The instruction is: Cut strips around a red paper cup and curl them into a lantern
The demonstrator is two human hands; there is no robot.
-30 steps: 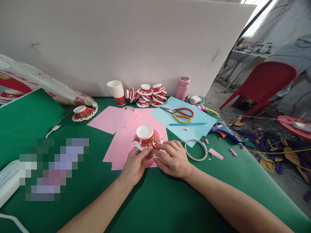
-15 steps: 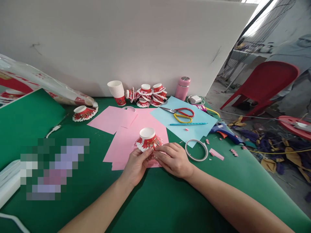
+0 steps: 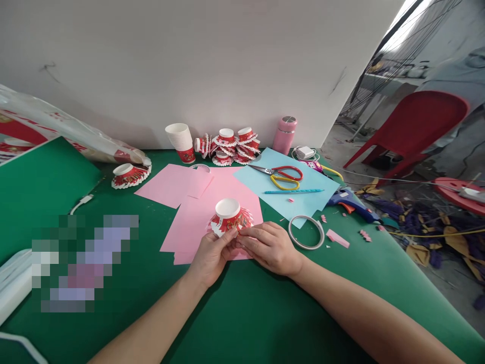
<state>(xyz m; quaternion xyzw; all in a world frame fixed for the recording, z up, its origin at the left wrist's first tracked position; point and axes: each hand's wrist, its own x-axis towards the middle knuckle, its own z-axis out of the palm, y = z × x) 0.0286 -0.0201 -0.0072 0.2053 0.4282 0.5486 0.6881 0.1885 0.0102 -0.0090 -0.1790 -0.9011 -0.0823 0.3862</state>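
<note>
A red and white paper cup [image 3: 228,211], its side cut into strips that flare outward, is held over sheets of pink paper [image 3: 197,222]. My left hand [image 3: 214,253] is closed on the near edge of its strips, thumb on top. From the right, my right hand [image 3: 271,248] pinches the same edge, its fingertips meeting the left thumb. The folded tips between my fingers are partly hidden. Close to my right hand lies a roll of tape [image 3: 306,232].
Behind stand stacked paper cups [image 3: 180,139], a heap of cut cups [image 3: 227,146] and a pink flask [image 3: 285,135]. Scissors [image 3: 284,174] and a blue pen [image 3: 293,192] lie on blue paper [image 3: 318,202]. A glue gun [image 3: 354,205] rests right, near paper scraps [image 3: 338,238].
The cup has tilted slightly and shifted a little left in my hands. Both hands keep their grip on its near edge. The view has moved slightly.
</note>
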